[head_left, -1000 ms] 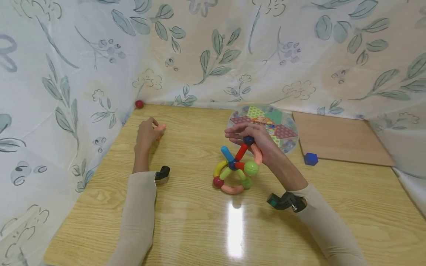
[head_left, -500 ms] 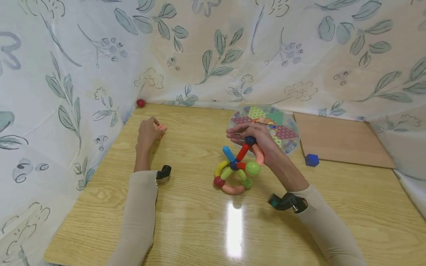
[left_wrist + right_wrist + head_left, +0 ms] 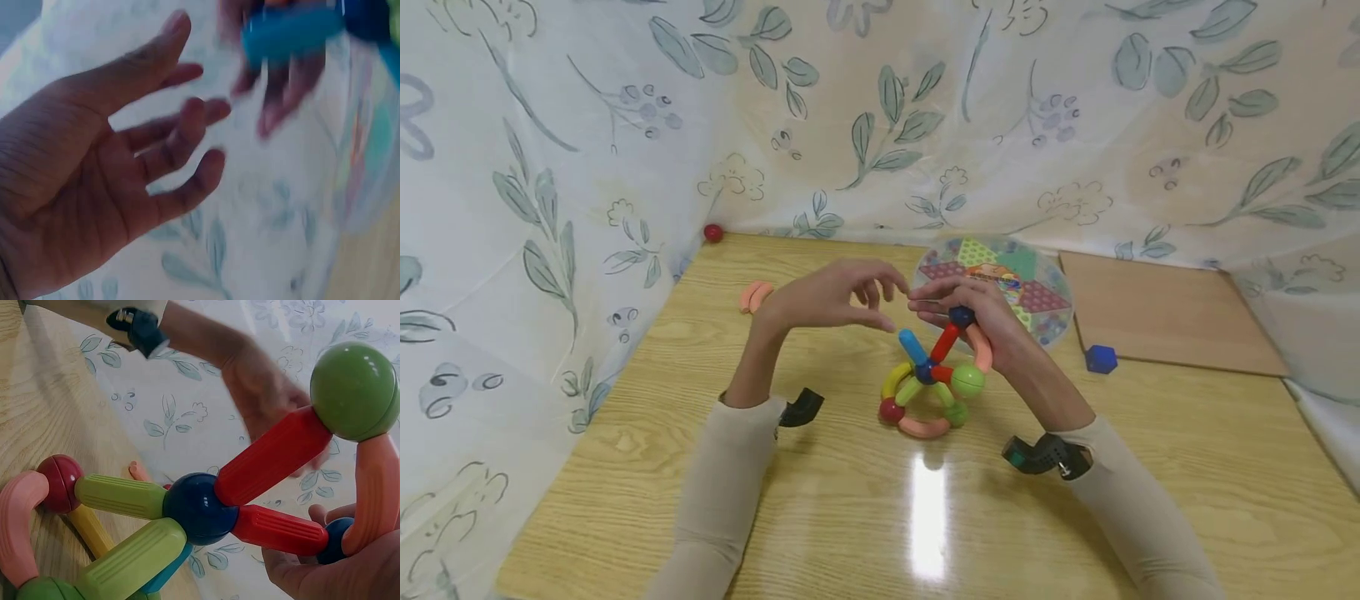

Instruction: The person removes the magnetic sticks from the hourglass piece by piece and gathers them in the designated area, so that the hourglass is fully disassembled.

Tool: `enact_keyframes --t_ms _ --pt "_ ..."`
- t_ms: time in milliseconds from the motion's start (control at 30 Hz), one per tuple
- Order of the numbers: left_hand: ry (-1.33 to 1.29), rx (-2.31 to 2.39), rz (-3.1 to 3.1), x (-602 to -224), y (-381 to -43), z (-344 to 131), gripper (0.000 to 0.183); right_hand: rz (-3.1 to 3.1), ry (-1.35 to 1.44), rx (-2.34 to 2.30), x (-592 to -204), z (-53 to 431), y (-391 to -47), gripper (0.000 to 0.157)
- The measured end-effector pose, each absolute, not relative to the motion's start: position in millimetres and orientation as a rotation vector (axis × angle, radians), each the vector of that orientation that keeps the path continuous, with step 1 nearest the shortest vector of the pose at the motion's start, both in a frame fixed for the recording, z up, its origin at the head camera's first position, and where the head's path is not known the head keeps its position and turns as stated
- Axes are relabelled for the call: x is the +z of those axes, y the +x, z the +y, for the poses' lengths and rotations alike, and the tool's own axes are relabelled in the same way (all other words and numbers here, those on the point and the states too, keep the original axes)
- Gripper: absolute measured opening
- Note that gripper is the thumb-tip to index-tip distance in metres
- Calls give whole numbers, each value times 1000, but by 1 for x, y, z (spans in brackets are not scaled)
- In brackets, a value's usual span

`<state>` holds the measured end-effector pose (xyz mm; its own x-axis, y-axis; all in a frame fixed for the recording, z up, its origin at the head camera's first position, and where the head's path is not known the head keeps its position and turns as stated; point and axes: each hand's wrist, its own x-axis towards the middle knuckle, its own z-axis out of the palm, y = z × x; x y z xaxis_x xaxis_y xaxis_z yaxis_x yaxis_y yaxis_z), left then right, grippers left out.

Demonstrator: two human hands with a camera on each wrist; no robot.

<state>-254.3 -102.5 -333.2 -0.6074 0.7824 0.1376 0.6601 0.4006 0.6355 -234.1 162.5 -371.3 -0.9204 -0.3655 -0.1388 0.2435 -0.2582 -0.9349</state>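
A magnetic stick-and-ball model (image 3: 927, 372) stands on the table, made of colored rods and balls. At its upper right my right hand (image 3: 999, 327) holds it by the dark blue ball (image 3: 961, 317) and the curved orange rod (image 3: 375, 487). My left hand (image 3: 831, 296) hovers left of the right hand, above the light blue rod (image 3: 913, 347), its fingers spread and loosely bent. Nothing lies in its palm in the left wrist view. Behind its wrist, two curved orange rods (image 3: 756, 296) lie side by side on the table.
A round Chinese checkers board (image 3: 1045, 321) lies behind the right hand, with a brown wooden board (image 3: 1172, 312) to its right. A blue block (image 3: 1101, 359) rests at that board's front edge. One red ball (image 3: 713, 233) sits at the far left corner, near the floral cloth (image 3: 820, 125).
My left hand has left the orange rods, which stay on the table, and moved right toward the model. The right hand and the model have kept their place.
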Motion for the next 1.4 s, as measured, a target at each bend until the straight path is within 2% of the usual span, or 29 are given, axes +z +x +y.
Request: enact_keyframes --t_ms 133,367,500,667,900,1100,1400 --pt "1549 882 2281 -319 -227 -66 45 1722 -130 -2186 -371 162 -235 38" --pt "1739 731 2295 -320 -199 -32 48 1655 -276 -2202 -374 163 -234 36" --pt "1726 622 2331 -322 -190 -22 49 1679 -255 -2189 -372 164 -234 35" --pt "1706 542 2391 -320 -187 -18 39 1725 -204 -2162 -369 164 -235 35" --pt "1661 699 2349 -317 -194 -31 30 1526 -197 -2270 -371 165 -229 32" --pt "1645 789 2313 -315 -196 -39 18 1540 -182 -2308 -377 164 -226 40" --pt "1605 870 2274 -319 -204 -44 23 1627 -160 -2343 -379 159 -221 41"
